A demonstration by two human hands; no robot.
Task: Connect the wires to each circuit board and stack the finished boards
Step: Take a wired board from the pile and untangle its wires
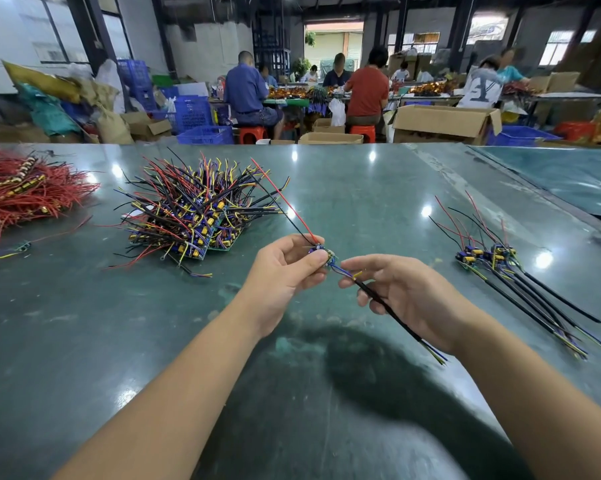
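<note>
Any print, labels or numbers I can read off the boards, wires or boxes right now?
"Y": large letter on the back of a white shirt at the far table; other marks blurred.
Board in the left hand: markings too small to read.
Cardboard boxes: no legible print.

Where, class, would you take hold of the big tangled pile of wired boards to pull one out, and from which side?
Grip a green board edge at the pile's near, lower rim, coming in low from the front. Probably safest: wires bristle upward and outward everywhere else, while flat board corners jut out there.
</note>
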